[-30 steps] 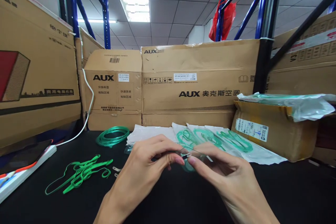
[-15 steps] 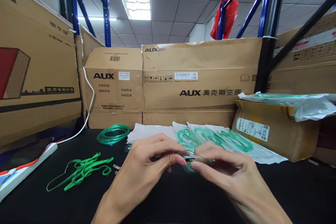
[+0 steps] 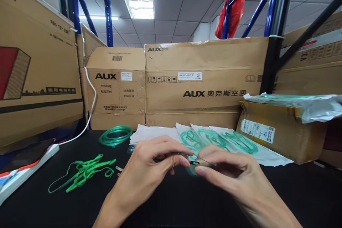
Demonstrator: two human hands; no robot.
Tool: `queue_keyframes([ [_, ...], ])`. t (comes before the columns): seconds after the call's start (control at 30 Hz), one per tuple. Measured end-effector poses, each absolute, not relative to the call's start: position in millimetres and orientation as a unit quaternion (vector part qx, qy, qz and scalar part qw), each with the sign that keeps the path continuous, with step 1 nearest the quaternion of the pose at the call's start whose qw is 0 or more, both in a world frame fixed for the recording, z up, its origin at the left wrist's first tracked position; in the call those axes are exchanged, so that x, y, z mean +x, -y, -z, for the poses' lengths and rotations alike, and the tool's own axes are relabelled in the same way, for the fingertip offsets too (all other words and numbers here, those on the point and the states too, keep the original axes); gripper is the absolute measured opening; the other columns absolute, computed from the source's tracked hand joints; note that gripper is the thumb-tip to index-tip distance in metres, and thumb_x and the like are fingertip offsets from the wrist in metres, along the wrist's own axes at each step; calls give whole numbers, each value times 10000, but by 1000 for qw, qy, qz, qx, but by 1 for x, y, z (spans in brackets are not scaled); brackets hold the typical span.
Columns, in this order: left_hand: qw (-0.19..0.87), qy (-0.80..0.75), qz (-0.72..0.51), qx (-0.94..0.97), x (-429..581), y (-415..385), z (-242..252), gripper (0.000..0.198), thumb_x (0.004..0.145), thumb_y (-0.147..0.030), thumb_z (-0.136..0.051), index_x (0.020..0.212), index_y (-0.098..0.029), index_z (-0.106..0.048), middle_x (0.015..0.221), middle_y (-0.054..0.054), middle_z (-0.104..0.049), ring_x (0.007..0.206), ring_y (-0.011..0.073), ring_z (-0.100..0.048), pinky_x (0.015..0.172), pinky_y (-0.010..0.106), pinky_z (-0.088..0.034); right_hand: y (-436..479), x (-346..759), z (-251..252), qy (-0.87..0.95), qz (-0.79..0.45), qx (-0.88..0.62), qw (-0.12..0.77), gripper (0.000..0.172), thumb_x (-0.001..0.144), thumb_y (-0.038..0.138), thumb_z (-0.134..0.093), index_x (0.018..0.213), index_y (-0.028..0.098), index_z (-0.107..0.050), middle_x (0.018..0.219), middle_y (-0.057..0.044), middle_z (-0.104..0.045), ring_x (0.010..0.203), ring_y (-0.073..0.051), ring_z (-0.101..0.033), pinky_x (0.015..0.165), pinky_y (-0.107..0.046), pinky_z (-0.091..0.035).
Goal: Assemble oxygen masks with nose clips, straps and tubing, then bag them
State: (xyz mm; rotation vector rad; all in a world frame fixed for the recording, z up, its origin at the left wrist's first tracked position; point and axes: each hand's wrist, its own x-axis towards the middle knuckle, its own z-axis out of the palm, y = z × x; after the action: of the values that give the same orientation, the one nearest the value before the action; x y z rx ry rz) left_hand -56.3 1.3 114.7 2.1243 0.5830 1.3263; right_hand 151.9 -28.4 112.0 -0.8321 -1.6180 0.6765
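Warehouse nook, black tabletop [image 3: 171, 203] walled in by big AUX cartons [image 3: 203, 78] and blue racking. Both hands meeting over the middle of it, just in front of a fan of bagged green tubing packets [image 3: 227, 142]. Left hand [image 3: 152, 165] curled, thumb and forefinger closed tight on one end of a tiny clip [image 3: 194, 162]; right hand [image 3: 229, 176] pinching the other end the same way, with barely any gap between the two sets of fingertips. Looks like a thin flat strip, dark with a pale bit showing, a little shiny, held level just above the table. Too small to tell much more. Something clear with a green tint tucked right under it, half hidden behind the fingers, can't make out what exactly. Off to the left, a loose tangle of flat green straps [image 3: 82, 174] lying on the table, well apart from the hands, and a neat coil of green tubing [image 3: 115, 136] further back. Open cardboard box [image 3: 278, 135] on the right with crinkly plastic spilling over the top. Phone [image 3: 26, 155] at the far left edge
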Motion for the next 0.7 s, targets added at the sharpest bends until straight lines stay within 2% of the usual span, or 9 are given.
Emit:
queue_keyframes([
  [0.27,280,-214,-488,798,-57,-1,-116,132,977,-216,-709,1021,-250,-828,950,-2,-763,726,127,-684,630,201,-542,29,153,-114,691,-305,-363,546,112,777,339,-857,684,307,-805,732,12,-706,757,-208,-614,726,-321,-482],
  [0.43,215,-199,-491,821,-55,-2,-116,134,958,-166,-737,1024,-253,-815,948,-31,-778,882,126,-698,838,207,-511,32,157,-115,700,-295,-389,521,107,835,417,-810,813,315,-787,863,7,-718,806,-215,-637,691,-304,-487],
  [0.6,155,-173,-488,841,-59,-5,-116,201,883,-165,-818,1054,-268,-795,1035,-23,-742,1024,159,-646,959,243,-461,31,158,-116,718,-339,-342,503,87,897,383,-767,857,308,-748,908,13,-705,897,-205,-654,806,-290,-519],
  [0.7,180,-147,-474,849,-63,-6,-117,143,881,-168,-818,987,-247,-761,1059,-14,-726,1087,180,-632,1013,274,-449,28,158,-112,721,-384,-301,492,68,904,353,-769,878,299,-737,961,9,-688,964,-202,-645,855,-297,-514],
])
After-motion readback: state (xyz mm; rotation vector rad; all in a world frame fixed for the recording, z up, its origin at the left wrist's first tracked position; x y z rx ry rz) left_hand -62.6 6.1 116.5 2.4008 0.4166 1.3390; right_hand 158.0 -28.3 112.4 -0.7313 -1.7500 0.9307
